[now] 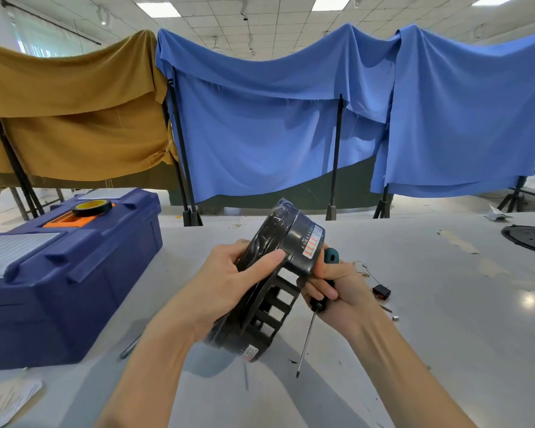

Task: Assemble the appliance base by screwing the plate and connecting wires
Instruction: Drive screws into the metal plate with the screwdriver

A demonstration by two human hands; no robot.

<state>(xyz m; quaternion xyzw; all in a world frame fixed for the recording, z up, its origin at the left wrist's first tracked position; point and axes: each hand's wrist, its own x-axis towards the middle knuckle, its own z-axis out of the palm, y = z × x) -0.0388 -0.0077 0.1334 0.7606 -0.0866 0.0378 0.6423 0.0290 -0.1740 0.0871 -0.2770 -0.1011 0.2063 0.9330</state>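
From my remote seat I take the appliance base [278, 282] as the reference. It is a black round housing with a slotted side wall and red-and-white labels. It stands on edge, tilted, over the grey bench [414, 335]. I cannot tell whether its lower edge touches the bench.

My view shows the left hand [229, 279] gripping the base's left side, fingers wrapped behind it and the thumb laid across the rim. The right hand [337, 291] sits against the base's right side, its fingers curled round the black handle of a screwdriver [308, 338]. The teal cap sticks up above the hand, and the shaft slants down beside the base with its tip close to the bench.

Just right of the base, beyond the right hand, a small dark component [381, 292] with thin wires lies on the bench. Well to the right of the base, at the frame edge, lies a round black plate [530, 239]. Left of the base stands a dark blue toolbox [74, 288] with a roll of tape [91, 207] on its lid. Behind the base, past the bench, hang a blue cloth [275, 118] and a mustard cloth [74, 118] over stands.
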